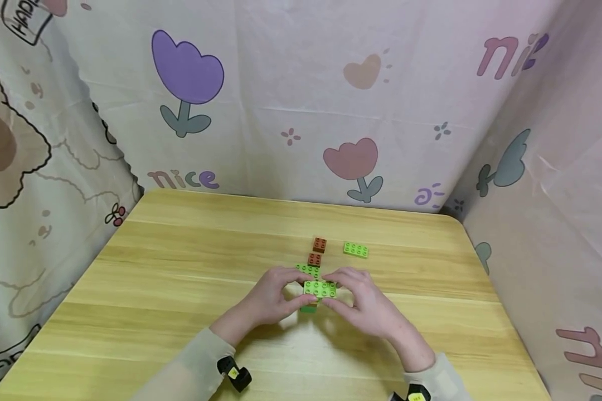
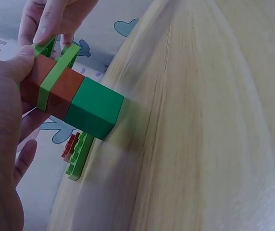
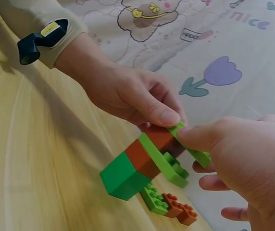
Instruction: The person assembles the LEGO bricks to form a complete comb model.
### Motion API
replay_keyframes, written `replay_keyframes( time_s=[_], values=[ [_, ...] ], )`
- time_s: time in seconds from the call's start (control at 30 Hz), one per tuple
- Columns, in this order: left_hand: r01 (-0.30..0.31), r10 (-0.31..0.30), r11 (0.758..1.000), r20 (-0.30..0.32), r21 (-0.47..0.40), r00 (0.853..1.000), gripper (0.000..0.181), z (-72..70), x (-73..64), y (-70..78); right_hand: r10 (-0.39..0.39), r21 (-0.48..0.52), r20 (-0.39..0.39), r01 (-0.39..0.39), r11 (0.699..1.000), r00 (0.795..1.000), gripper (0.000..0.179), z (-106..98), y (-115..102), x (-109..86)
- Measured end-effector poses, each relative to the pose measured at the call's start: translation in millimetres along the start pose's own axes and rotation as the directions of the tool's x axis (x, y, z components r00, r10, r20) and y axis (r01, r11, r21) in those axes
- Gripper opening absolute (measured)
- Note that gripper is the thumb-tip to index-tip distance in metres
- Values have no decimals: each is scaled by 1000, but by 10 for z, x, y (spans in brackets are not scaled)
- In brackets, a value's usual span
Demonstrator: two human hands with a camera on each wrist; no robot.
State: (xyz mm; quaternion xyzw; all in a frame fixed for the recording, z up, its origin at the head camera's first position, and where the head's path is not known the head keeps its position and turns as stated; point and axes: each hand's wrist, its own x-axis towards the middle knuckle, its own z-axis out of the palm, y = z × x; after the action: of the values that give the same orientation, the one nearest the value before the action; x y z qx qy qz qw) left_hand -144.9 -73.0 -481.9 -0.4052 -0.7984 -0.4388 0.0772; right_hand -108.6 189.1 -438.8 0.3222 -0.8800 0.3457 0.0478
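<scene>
A small tower of toy building bricks stands upright on the table between both hands. Its base is a dark green block [image 2: 95, 108]; above come a reddish-brown brick [image 3: 141, 158], a thin light green brick [image 2: 56, 79], and another brown brick [image 2: 34, 79]. A light green studded brick [image 1: 321, 289] lies across the top and overhangs to the right. With thumb and fingers, my left hand [image 1: 276, 295] grips the tower near its top. My right hand [image 1: 363, 303] pinches the overhanging end of the top brick; some of its fingers are hidden in the head view.
Just behind the tower lies another light green brick [image 1: 308, 271], with two brown bricks [image 1: 314, 259] in line beyond it. Farther right is a separate light green brick [image 1: 355, 249]. The wooden table [image 1: 205, 239] meets printed cloth [image 1: 281, 83] at its back and sides.
</scene>
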Motion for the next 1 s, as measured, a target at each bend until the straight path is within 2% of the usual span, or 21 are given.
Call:
replay_keyframes(
  time_s=[0.3,0.43,1.0],
  values=[
    [5,-5,1000,-5,-2,1000,32,5,-17,-7,15,50,-30,-13,999,999,44,-133,74,-90],
    [17,-17,1000,-3,-5,1000,33,10,-20,0,-1,70,-52,4,998,999,45,-194,130,-115],
    [39,-39,999,-6,-21,999,34,21,-38,-3,-17,147,-122,35,988,992,46,-327,355,-39]
  ],
)
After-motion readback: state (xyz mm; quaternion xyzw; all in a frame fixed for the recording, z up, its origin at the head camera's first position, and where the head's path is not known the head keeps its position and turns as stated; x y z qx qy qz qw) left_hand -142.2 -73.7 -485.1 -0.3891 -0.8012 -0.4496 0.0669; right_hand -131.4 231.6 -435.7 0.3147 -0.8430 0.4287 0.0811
